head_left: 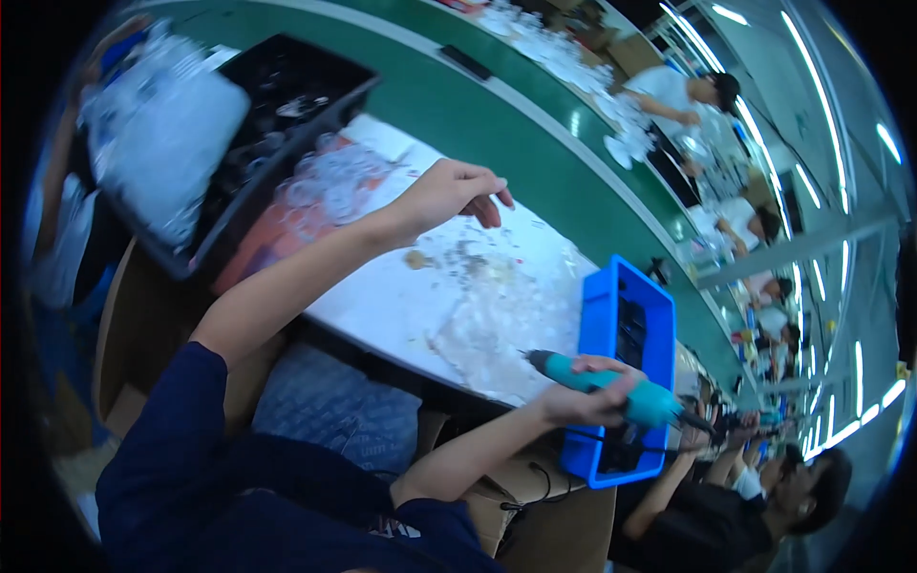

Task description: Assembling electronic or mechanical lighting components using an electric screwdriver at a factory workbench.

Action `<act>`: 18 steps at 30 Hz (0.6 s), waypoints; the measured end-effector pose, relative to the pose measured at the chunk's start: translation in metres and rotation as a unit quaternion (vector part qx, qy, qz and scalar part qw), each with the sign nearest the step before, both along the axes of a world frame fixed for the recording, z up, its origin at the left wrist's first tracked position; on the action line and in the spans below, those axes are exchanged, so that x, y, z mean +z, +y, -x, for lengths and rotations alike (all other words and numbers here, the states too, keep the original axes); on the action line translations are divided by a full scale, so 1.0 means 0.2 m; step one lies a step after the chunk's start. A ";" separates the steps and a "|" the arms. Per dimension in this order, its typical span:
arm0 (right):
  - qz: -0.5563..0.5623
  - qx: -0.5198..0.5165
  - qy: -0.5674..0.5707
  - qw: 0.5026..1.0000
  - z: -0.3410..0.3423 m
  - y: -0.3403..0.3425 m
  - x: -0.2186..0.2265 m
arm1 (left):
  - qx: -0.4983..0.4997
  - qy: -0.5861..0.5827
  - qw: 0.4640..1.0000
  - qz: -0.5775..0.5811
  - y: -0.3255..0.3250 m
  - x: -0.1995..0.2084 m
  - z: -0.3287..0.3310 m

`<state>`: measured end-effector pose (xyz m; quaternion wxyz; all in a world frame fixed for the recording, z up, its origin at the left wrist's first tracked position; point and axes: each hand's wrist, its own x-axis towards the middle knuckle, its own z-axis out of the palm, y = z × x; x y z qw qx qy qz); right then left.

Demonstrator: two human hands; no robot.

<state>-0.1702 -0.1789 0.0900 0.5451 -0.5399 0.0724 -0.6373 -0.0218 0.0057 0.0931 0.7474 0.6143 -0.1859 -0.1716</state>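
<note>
My right hand (594, 393) is wrapped round a teal electric screwdriver (653, 405), its dark tip pointing left over the front edge of the white work surface (382, 320). A cable runs from the tool's back end. Above the far part of that surface hangs my left hand (449, 196), its fingers loosely bent and apart, with nothing visible in them. Below it, small dark bits and a sheet of clear plastic (492, 320) are scattered on the white surface. Clear ring-shaped parts (330, 186) lie in a heap left of my left hand.
At the left stands a black crate (334, 119) with dark parts and a filled clear plastic bag (167, 134). A blue bin (597, 320) with dark parts is at the right. Beyond runs a green conveyor (544, 158). Several people work along the line; one sits close at right.
</note>
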 end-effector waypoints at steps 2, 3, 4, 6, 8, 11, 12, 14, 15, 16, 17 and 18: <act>0.000 0.004 0.036 0.999 -0.01 -0.07 -0.13 | -0.052 -0.062 0.997 0.002 -0.28 0.06 -0.13; 0.004 0.004 0.056 0.998 -0.02 -0.08 -0.14 | -0.078 -0.087 0.993 -0.011 -0.42 0.06 -0.20; 0.007 0.007 0.078 0.997 -0.03 -0.09 -0.16 | -0.102 -0.111 0.988 -0.024 -0.58 0.06 -0.27; -0.042 0.019 0.047 0.998 -0.02 -0.11 -0.16 | -0.110 -0.191 0.968 -0.121 -0.93 0.03 -0.40; -0.077 0.051 0.041 0.995 0.00 -0.17 -0.19 | -0.096 -0.305 0.924 -0.208 -1.30 -0.03 -0.55; -0.062 0.091 -0.003 0.994 0.03 -0.19 -0.25 | -0.137 -0.372 0.838 -0.376 -1.91 -0.15 -0.69; -0.047 0.109 -0.005 0.993 0.04 -0.20 -0.28 | -0.154 -0.375 0.809 -0.425 -2.06 -0.15 -0.67; -0.009 0.125 -0.004 0.992 0.05 -0.16 -0.27 | -0.123 -0.364 0.824 -0.416 -2.31 -0.18 -0.68; -0.003 0.139 0.007 0.990 0.06 -0.14 -0.27 | -0.051 -0.335 0.842 -0.420 -2.43 -0.24 -0.70; 0.002 0.138 0.010 0.990 0.05 -0.13 -0.27 | -0.057 -0.337 0.847 -0.407 -2.52 -0.21 -0.67; -0.022 0.149 0.009 0.989 0.05 -0.10 -0.27 | -0.038 -0.348 0.830 -0.434 -2.60 -0.19 -0.62; -0.046 0.165 0.007 0.985 0.04 -0.09 -0.25 | -0.012 -0.357 0.811 -0.463 -2.64 -0.16 -0.60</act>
